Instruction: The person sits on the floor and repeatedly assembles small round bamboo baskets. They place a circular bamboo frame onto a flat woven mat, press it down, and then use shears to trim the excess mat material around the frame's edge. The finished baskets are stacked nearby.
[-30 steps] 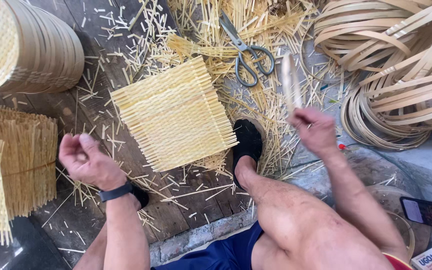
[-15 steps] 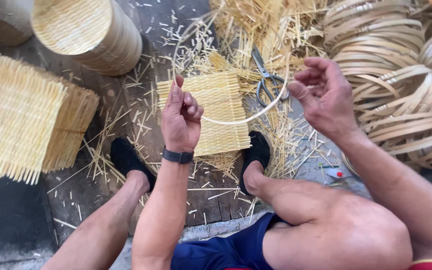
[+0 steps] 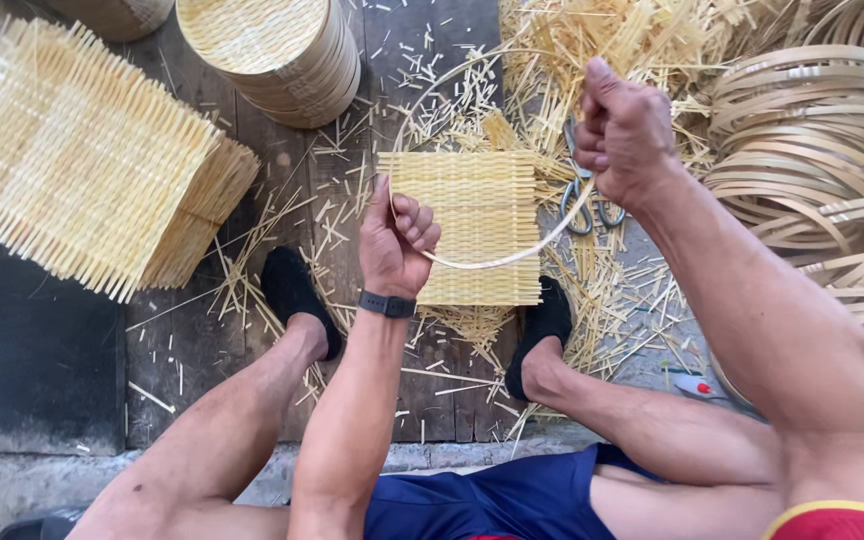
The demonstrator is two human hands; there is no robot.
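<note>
- Bending between both hands, the thin bamboo strip (image 3: 497,262) hangs as a loop above the square woven mat (image 3: 472,225), which lies flat on the plank floor (image 3: 412,60) between the person's feet. The strip looks light and springy, stiff enough to hold a curve, and likely to kink or splinter if bent sharply, so it is best gripped flatwise near each end.
- Left hand (image 3: 397,240), at 9 o'clock of the mat, is closed in a fist pinching one end of the strip; right hand (image 3: 624,130), at 2 o'clock, is curled shut around the other end.
- Woven mat reads as light, flexible and frayed at its edges, better lifted by two opposite sides than by a corner.
- Stack of square woven mats (image 3: 82,150) sits at 10 o'clock, round woven trays (image 3: 272,50) at 12, coiled bamboo hoops (image 3: 812,150) at 3, partly cut off by the frame.
- Scissors (image 3: 584,195) at 2 o'clock are half hidden behind the right wrist.
- Upper arc of the strip is hard to trace against the straw litter; the red-tipped object (image 3: 692,385) at 4 o'clock is too small to identify.
</note>
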